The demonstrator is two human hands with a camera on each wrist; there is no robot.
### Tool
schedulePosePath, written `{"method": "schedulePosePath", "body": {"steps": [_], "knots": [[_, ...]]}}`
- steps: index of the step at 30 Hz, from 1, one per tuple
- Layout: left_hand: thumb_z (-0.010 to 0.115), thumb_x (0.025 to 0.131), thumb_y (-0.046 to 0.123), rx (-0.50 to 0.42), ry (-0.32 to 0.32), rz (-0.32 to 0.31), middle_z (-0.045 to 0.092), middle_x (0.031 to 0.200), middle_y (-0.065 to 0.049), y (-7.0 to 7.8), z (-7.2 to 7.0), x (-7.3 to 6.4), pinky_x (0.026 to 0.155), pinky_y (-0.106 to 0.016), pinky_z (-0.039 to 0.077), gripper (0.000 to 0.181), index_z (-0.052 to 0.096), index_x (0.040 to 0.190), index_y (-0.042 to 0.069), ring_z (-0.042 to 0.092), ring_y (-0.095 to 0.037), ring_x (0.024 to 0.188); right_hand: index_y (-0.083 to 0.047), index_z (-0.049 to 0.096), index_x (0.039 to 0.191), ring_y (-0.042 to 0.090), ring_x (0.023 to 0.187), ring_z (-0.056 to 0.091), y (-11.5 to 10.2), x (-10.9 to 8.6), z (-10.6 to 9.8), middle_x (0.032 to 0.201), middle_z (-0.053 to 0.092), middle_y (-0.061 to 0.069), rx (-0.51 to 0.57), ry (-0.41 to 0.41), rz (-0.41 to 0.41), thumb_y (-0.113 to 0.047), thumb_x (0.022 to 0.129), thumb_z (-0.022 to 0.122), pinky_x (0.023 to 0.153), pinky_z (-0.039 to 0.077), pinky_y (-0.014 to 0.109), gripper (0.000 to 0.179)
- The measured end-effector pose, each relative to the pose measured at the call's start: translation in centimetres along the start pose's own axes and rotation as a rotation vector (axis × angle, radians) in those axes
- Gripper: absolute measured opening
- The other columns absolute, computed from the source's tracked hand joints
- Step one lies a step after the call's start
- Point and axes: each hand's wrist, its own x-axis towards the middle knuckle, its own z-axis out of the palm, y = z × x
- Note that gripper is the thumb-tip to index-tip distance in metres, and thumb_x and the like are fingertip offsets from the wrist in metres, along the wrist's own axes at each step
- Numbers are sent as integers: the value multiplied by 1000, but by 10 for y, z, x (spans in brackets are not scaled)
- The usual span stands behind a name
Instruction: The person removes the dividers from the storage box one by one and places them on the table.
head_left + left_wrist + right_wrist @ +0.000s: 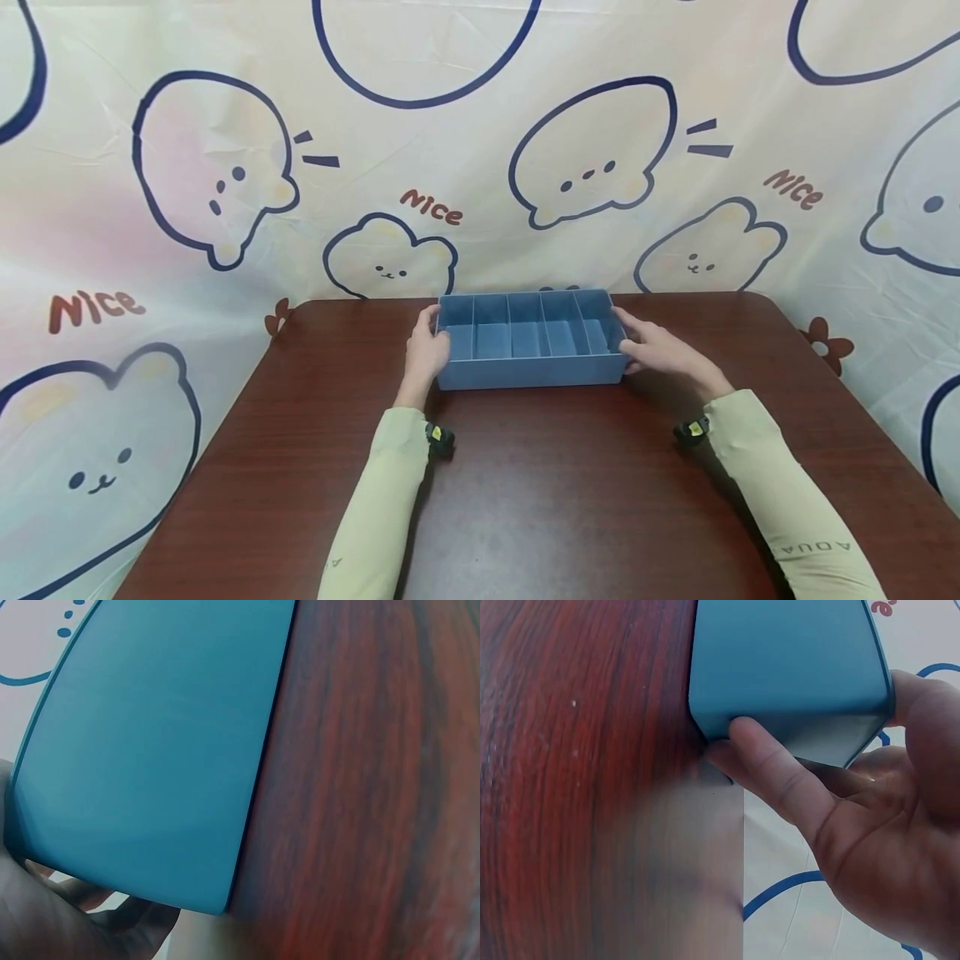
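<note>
Pale green sleeves [372,508] stretch over a brown table [555,492]; past dark wrist devices [440,440], the left hand [427,352] and right hand [663,347] each grip one end of a blue divided box [530,372] near the table's far edge, cartoon-printed cloth [480,150] behind.

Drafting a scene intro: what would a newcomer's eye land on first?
The blue box, five compartments facing up near the table's far edge, held at its left end by the left hand and at its right by the right hand. Next, the pale backdrop behind the table, printed with cartoon faces and "Nice" lettering.
</note>
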Motion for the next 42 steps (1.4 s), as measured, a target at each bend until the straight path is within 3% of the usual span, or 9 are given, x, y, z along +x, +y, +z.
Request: {"method": "schedulePosePath", "body": {"steps": [11,25,33,38,42], "knots": [[45,99,16,-12,-7,-5,37,157,-10,2,5,0,112,-60,34,53,34,150,25,40,-34,141,-23,8,159,45,124,55,7,2,-2,161,23,21,34,-5,10,-15,96,48,82,59,42,76],[45,99,14,-7,-12,8,37,156,-10,3,7,-1,112,-60,33,53,34,150,24,39,-34,142,-28,8,159,45,128,52,9,-1,-3,163,20,16,42,8,33,-20,96,51,86,58,43,77],[44,99,14,1,-9,12,37,157,-11,2,7,-1,112,-61,33,53,34,150,24,39,-35,142,-23,8,159,45,125,55,7,-1,-4,162,20,20,21,-1,17,-20,97,49,83,59,42,75],[45,99,14,-3,-2,11,37,157,-11,1,8,-1,112,-60,34,52,34,149,24,39,-35,142,-21,14,159,42,121,59,3,-4,-8,159,28,20,-15,13,17,-24,99,50,83,59,43,69],[45,99,15,-4,-4,16,36,157,-11,1,8,-1,112,-60,34,53,34,149,24,38,-35,142,-17,25,156,38,117,62,-3,-7,-13,151,42,19,-113,75,27,-30,100,49,92,53,53,62]]}}
